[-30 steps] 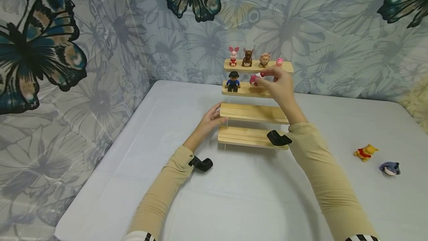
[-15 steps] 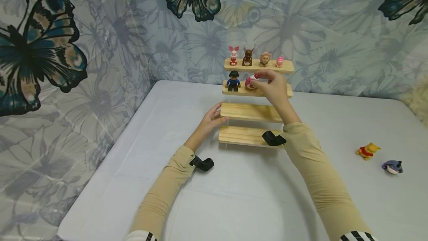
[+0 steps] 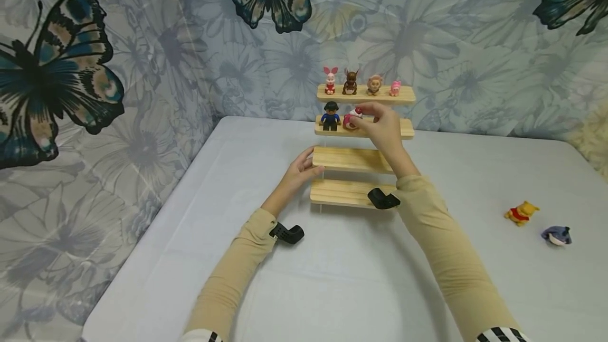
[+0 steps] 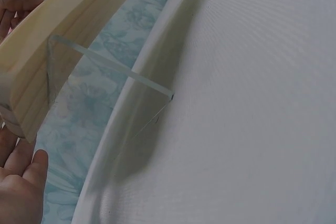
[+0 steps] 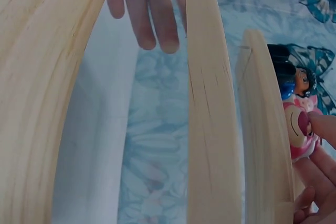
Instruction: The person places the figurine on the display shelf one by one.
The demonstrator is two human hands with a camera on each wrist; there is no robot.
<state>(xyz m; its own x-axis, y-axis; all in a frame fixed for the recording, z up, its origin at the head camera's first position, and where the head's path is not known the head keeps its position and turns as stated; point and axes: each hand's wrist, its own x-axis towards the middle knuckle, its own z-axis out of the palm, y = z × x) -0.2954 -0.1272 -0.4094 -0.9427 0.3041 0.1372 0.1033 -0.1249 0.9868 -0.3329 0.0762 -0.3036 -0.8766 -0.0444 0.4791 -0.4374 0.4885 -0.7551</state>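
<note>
My right hand (image 3: 383, 125) pinches a small pink and white toy figure (image 3: 351, 119) at the second tier from the top of a wooden shelf stand (image 3: 351, 160). In the right wrist view, the thumb presses the toy figure's (image 5: 297, 121) maroon patch, close beside the wood. Left of it stands a figure in blue with black hair (image 3: 330, 116). My left hand (image 3: 296, 173) rests at the left end of the third tier, its fingers extended past the wood; the left wrist view shows the fingers (image 4: 18, 158) right at the shelf end.
On the top tier sit a rabbit-eared pink figure (image 3: 330, 80), a brown figure (image 3: 350, 82), a lion-like figure (image 3: 374, 85) and a small pink one (image 3: 395, 88). A yellow bear (image 3: 522, 213) and a blue-grey figure (image 3: 557, 235) lie on the white table (image 3: 294, 284) at right.
My right hand has moved left along the second tier with the pink figure, bringing it nearer the figure in blue. The left hand has stayed at the shelf end.
</note>
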